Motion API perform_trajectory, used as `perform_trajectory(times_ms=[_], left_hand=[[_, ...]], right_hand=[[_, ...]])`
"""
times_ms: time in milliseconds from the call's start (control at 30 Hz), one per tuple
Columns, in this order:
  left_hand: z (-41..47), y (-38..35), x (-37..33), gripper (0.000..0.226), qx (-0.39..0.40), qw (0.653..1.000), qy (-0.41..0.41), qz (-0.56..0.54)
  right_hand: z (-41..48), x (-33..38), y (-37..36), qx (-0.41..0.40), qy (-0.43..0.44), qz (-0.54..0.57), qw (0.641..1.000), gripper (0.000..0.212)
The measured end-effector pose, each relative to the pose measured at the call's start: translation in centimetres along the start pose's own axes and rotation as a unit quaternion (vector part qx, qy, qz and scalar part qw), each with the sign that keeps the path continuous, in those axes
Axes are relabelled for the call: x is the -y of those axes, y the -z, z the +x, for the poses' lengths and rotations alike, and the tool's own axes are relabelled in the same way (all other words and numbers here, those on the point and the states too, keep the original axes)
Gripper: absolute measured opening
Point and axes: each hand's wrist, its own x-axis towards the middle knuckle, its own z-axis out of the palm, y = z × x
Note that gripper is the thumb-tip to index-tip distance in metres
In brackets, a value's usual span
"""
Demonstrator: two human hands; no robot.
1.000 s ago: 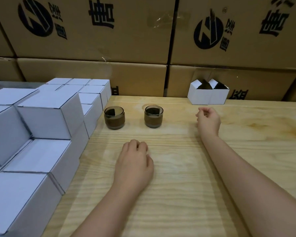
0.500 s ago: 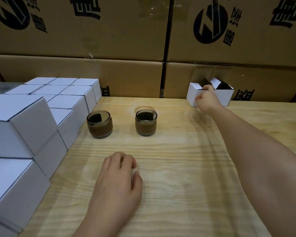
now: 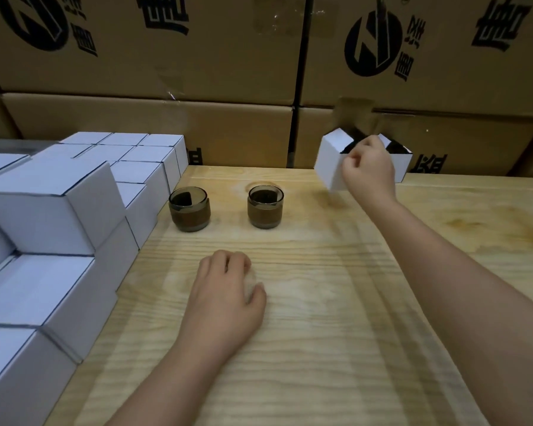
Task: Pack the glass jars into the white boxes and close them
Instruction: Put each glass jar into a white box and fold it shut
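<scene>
Setting: a pale wooden table (image 3: 320, 348) is standing against a wall of brown cardboard cartons (image 3: 197, 56) printed with black logos and characters.

Left side: closed white boxes (image 3: 53, 210) are sitting in stepped stacks along the table's left edge, running back to the cartons.

Jars: two glass jars are standing upright and uncovered on the table, apart from each other, each with a brown band round its body. The left jar (image 3: 190, 210) is sitting just beside the nearest closed boxes. The right jar (image 3: 265, 207) is sitting towards the middle of the table. Neither jar is being touched.

Right hand (image 3: 368, 170): reaching to the back right, with its fingers curled over the rim of an open white box (image 3: 330, 161) and gripping it. The box is tilting, flaps up. It is blurred, so I cannot tell whether its lower corner is touching the table. A second open white box (image 3: 402, 167) is standing just behind the hand, against the cartons.

Left hand (image 3: 225, 299): resting knuckles-up on the table, nearer than the jars and well apart from them, with its fingers loosely curled under and holding nothing that I can see
</scene>
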Motion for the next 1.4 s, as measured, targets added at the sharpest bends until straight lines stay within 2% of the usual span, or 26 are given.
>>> perform_trajectory(times_ms=[133,233,333,400,500,567,700,800,933,1033,1167,1400], left_hand=[[0.1,0.8,-0.5,0.097,0.065,0.995,0.011,-0.079],[-0.1,1.4,-0.7,0.118,0.072,0.986,0.015,-0.152],[-0.1,2.0,-0.7,0.131,0.064,0.958,0.038,-0.277],[-0.1,2.2,-0.6,0.13,0.049,0.945,0.042,-0.322],[0.0,2.1,-0.7,0.103,0.043,0.946,0.036,-0.319],[0.1,1.9,-0.7,0.094,0.047,0.943,0.052,-0.325],[0.2,1.8,-0.6,0.094,0.052,0.939,0.083,-0.329],[0.3,1.8,-0.6,0.104,0.065,0.935,0.09,-0.336],[0.4,1.8,-0.4,0.108,0.087,0.928,0.095,-0.351],[0.3,1.9,-0.3,0.106,0.105,0.923,0.089,-0.359],[0.3,2.1,-0.2,0.106,0.128,0.919,0.084,-0.364],[0.4,2.2,-0.1,0.105,0.137,0.917,0.083,-0.365]], right_hand=[[-6.3,4.8,2.5,-0.121,0.095,0.052,0.987,0.014],[-11.5,8.2,3.4,-0.156,0.135,0.104,0.973,0.016],[-15.8,10.7,3.2,-0.135,0.17,0.108,0.97,0.016],[-17.6,11.5,2.7,-0.118,0.186,0.101,0.97,0.015],[-18.9,11.7,1.9,-0.112,0.197,0.086,0.97,0.017],[-19.3,11.6,1.6,-0.107,0.202,0.072,0.971,0.017],[-19.3,11.0,1.3,-0.086,0.217,0.069,0.97,0.017],[-18.7,10.4,1.5,-0.095,0.232,0.09,0.964,0.017],[-17.6,9.2,1.9,-0.135,0.123,0.153,0.971,0.022],[-17.3,8.7,1.8,-0.108,0.061,0.209,0.97,0.029],[-17.0,8.4,1.6,-0.096,0.022,0.262,0.96,0.024],[-17.2,8.5,1.4,-0.069,0.006,0.297,0.952,0.008]])
